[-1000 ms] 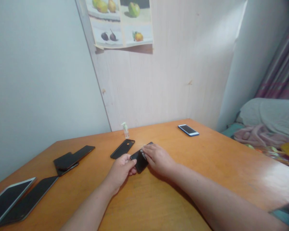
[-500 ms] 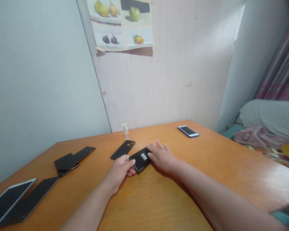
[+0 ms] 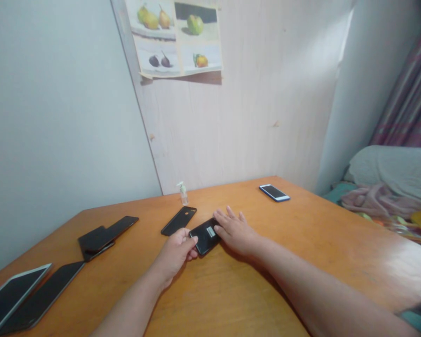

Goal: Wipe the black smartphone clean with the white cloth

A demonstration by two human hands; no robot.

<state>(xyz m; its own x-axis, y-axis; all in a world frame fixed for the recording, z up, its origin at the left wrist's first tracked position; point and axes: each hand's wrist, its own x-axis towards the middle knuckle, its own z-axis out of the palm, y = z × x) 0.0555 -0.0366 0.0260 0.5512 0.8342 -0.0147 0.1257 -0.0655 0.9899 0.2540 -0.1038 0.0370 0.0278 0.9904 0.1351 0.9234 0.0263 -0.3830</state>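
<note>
Head view. Black smartphone [image 3: 204,242] at the middle of the tabletop [image 3: 214,299], lying aslant between the two hands, glossy face up with a small white label [image 3: 211,232] on it. Left hand [image 3: 178,250]: grip closed on the near-left end, thumb flat on the upper face close to the edge, fingers curled below the side. The phone projects from this grip away and to the right; label well clear of the thumb. Cannot tell whether the held end touches the wood.

Right hand [image 3: 236,233]: palm down, fingers extended and spread, not wrapped round anything. Its fingertips meet the far-right end, covering part of it, just beside the label.

Black phone case [image 3: 177,223] just beyond the left hand, camera cutout at its far end. Clear pump bottle [image 3: 184,195] upright behind the case. White-fronted smartphone [image 3: 274,192], blue edge, well apart at far right. At left, overlapping black devices [image 3: 110,232]; nearer, a white-bordered device [image 3: 16,292] partly over a black slab [image 3: 51,292].
</note>
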